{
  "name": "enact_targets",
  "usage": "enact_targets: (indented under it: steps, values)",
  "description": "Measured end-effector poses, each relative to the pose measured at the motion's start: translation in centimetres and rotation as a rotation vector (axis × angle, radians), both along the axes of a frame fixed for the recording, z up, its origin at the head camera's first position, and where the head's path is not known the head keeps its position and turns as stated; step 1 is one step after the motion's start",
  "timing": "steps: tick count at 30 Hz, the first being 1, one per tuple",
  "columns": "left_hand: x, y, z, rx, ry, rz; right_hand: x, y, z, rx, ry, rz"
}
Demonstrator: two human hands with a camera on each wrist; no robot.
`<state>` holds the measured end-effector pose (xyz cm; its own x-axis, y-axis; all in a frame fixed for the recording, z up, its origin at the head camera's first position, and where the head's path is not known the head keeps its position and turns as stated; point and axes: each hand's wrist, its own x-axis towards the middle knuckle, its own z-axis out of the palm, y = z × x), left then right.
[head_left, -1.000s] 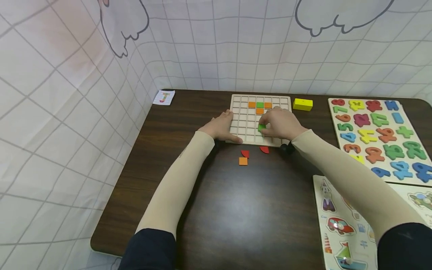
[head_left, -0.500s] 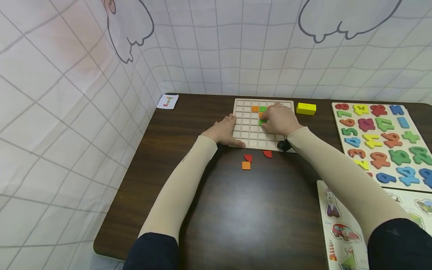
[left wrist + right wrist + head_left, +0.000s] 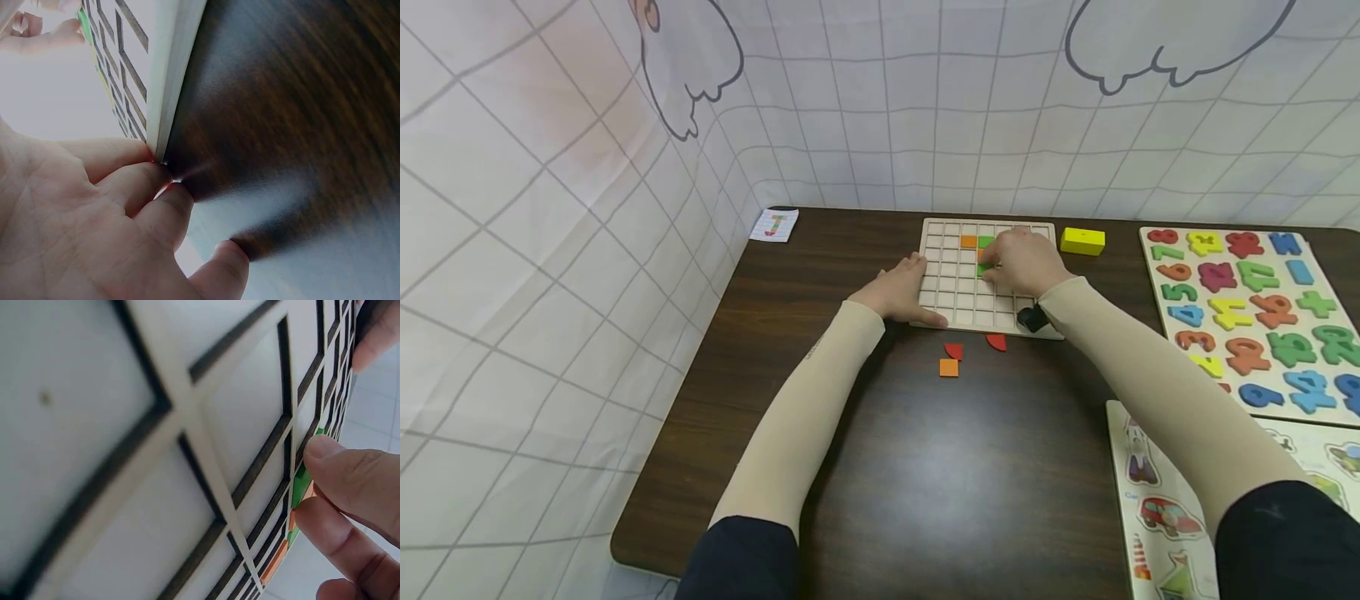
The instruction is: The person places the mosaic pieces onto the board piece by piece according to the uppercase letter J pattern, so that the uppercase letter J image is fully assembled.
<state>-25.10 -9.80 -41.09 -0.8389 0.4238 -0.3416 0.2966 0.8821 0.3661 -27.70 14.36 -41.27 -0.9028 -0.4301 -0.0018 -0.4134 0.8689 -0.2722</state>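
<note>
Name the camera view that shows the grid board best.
The head view, since it frames the whole grid board, though the right hand covers part. The left wrist view shows its edge and slanted cells; the right wrist view, cropped close-up cells.

Play corner; puzzle board [image 3: 1279,277], cartoon cloth [image 3: 955,125]

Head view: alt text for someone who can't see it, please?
The right hand pinches a green tile on a gridded board while the left hand touches the board's left edge. Two red pieces and an orange tile lie nearer on the dark table, with a yellow block farther right.
</note>
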Motion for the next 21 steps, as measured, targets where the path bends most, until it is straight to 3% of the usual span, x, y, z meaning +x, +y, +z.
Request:
enact_targets:
  steps: [7, 11, 15, 21]
  values:
    - [0.1, 0.0, 0.1, -0.007, -0.003, -0.004, 0.4, 0.1, 0.0, 0.001, -0.004, -0.002]
    - [0.0, 0.1, 0.0, -0.015, 0.0, -0.01, 0.8, -0.2, 0.0, -0.034, -0.006, 0.038]
    - [-0.1, 0.1, 0.0, -0.02, 0.005, -0.014, 2.2, -0.7, 0.4, -0.122, -0.049, 0.189]
    - [-0.1, 0.0, 0.2, -0.036, 0.002, -0.026, 5.5, -2.0, 0.6, -0.188, -0.097, 0.446]
